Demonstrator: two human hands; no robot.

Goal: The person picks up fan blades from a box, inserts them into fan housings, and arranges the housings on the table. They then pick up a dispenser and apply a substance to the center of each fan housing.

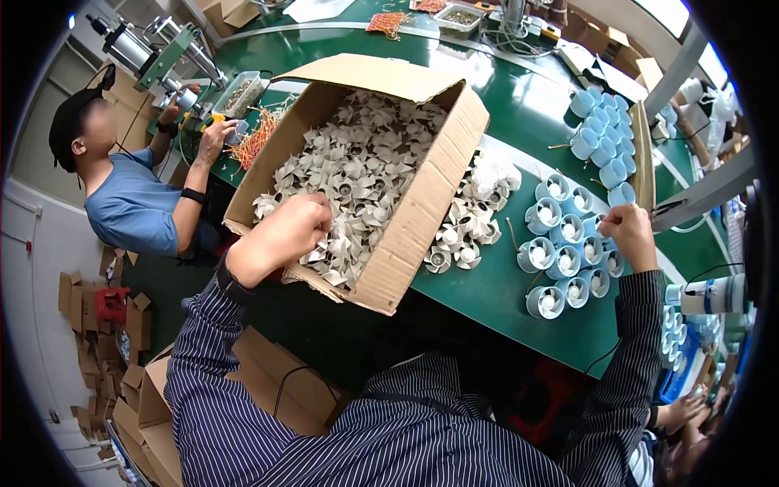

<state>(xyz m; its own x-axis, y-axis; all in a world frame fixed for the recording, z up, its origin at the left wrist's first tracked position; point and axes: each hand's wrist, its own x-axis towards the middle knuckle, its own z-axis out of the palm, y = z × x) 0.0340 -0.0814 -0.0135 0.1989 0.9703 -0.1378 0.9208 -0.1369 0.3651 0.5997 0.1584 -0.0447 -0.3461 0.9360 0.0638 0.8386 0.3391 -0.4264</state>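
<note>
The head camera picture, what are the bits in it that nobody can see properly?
In the head view:
- Bottom of the cardboard box: hidden under the heaped pale fan wheels.
- Whether the left hand holds a wheel: its own curled fingers hide that.
- What the right hand pinches by the blue cups: its fingers cover it.
- Whoever owns the hands at lower right: mostly cut off by the dark round rim.

Along the left edge a pale wall (36,284) is seen; at lower left, a dark green floor (185,296). The middle is crossed by a green bench (479,307), glossed by reflected light (453,63). At upper right, bright windows (664,13) are partly shown.
</note>
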